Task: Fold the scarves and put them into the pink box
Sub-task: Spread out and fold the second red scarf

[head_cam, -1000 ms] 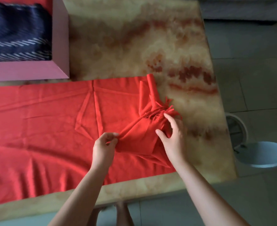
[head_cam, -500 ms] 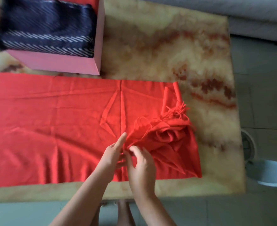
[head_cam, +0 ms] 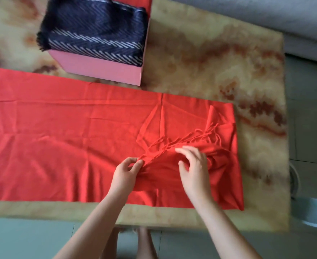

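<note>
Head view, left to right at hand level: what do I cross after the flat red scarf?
Left hand, pinching the red scarf → right hand → bare table → pale tub on the floor.

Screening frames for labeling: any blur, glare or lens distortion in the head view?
Head view: motion smear on the navy scarf and the table at far left; left hand and right hand sharper; wide-angle lens bows table edges; soft light, no glare on the red scarf.

Left hand (head_cam: 126, 173) pinches; right hand (head_cam: 196, 170) rests, fingers curved.
</note>
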Demonstrator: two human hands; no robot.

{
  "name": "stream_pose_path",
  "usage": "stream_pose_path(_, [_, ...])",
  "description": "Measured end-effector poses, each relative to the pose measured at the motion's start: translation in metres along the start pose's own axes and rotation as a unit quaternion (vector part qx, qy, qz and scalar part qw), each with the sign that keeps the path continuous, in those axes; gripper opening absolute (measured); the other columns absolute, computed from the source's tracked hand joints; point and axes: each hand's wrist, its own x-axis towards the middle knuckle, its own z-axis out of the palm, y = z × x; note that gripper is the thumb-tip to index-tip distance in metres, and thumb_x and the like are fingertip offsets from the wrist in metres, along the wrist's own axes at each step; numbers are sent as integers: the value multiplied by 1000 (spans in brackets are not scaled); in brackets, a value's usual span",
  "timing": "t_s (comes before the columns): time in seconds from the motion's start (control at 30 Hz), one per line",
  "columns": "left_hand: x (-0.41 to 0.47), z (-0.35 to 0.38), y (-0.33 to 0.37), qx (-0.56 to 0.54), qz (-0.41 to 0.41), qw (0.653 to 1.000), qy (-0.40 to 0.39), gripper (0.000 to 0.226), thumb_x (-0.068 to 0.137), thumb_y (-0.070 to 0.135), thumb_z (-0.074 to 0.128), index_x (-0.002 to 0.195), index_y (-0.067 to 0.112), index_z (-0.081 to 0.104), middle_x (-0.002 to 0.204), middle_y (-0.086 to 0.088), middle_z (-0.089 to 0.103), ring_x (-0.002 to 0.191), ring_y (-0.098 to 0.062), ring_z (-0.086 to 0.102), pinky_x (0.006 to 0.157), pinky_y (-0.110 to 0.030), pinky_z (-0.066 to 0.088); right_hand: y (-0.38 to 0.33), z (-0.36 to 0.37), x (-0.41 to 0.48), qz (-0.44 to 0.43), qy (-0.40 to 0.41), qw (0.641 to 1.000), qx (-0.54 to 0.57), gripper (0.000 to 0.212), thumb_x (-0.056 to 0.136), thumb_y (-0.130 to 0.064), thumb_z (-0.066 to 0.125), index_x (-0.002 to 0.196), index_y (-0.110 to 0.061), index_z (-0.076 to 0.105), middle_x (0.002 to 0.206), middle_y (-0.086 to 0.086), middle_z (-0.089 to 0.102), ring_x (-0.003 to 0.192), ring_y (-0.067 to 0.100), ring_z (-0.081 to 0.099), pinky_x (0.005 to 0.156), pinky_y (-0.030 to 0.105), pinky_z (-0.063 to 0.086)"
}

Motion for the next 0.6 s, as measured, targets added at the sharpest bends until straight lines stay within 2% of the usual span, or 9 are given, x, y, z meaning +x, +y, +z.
stream_pose_path(0.07, [-2, -2, -7, -1, 6, 1000, 6, 10, 91, 21, 59, 85, 13, 62, 70, 3, 59, 65, -9, 50, 59, -18, 38, 11, 0, 28, -21, -45, 997, -68, 52, 71, 1, 68, 118, -19, 63, 120, 2, 58, 112, 26, 51, 101, 27, 30])
stream_pose_path(0.13, [-4, -4, -13, -17, 0, 1000, 12, 13, 93, 21, 55, 88, 12, 62, 74, 4, 60, 66, -6, 50, 60, -18, 38, 15, 0, 50, -31, -104, 987, -122, 54, 72, -9, 73, 122, -23, 61, 125, 2, 54, 115, 29, 46, 102, 31, 27])
stream_pose_path(0.23, [-7, -10, -19, -43, -11, 999, 18, 17, 96, 20, 50, 88, 11, 62, 72, 5, 59, 67, -5, 49, 60, -16, 38, 20, -5, 71, -15, -184, 956, -228, 42, 72, -26, 76, 112, -29, 65, 130, -3, 47, 121, 25, 35, 97, 30, 18])
stream_pose_path(0.3, [-8, -13, -22, -53, -14, 998, 19, 21, 97, 21, 48, 87, 11, 63, 71, 5, 58, 67, -6, 49, 62, -20, 38, 25, -12, 77, -7, -189, 943, -274, 30, 70, -30, 76, 99, -29, 68, 128, -5, 47, 121, 24, 32, 93, 29, 16])
stream_pose_path(0.37, [-9, -16, -24, -67, -16, 997, 26, 23, 98, 22, 46, 85, 10, 62, 70, 5, 57, 67, -7, 48, 64, -23, 38, 27, -20, 82, -2, -168, 951, -258, 21, 71, -29, 76, 91, -26, 67, 122, -8, 51, 120, 25, 33, 93, 30, 16])
stream_pose_path(0.47, [-10, -21, -28, -86, -27, 996, 17, 27, 99, 24, 45, 80, 12, 59, 64, 6, 49, 63, -9, 42, 62, -28, 35, 17, -24, 92, -78, -156, 961, -212, 18, 69, -14, 72, 83, -19, 62, 102, -4, 62, 112, 25, 44, 91, 26, 18])
stream_pose_path(0.53, [-11, -22, -30, -81, -24, 996, 6, 28, 98, 25, 45, 75, 14, 56, 60, 6, 43, 59, -10, 37, 58, -27, 32, 3, -24, 102, -114, -173, 958, -199, 20, 69, -6, 67, 78, -19, 54, 83, 2, 63, 96, 24, 54, 101, 26, 21])
stream_pose_path(0.6, [-14, -21, -30, -78, -21, 997, -3, 26, 96, 26, 50, 74, 14, 54, 61, 6, 43, 59, -9, 37, 57, -26, 31, -14, -23, 111, -140, -177, 953, -205, 24, 71, -6, 63, 77, -20, 45, 67, 1, 56, 77, 23, 54, 112, 28, 19])
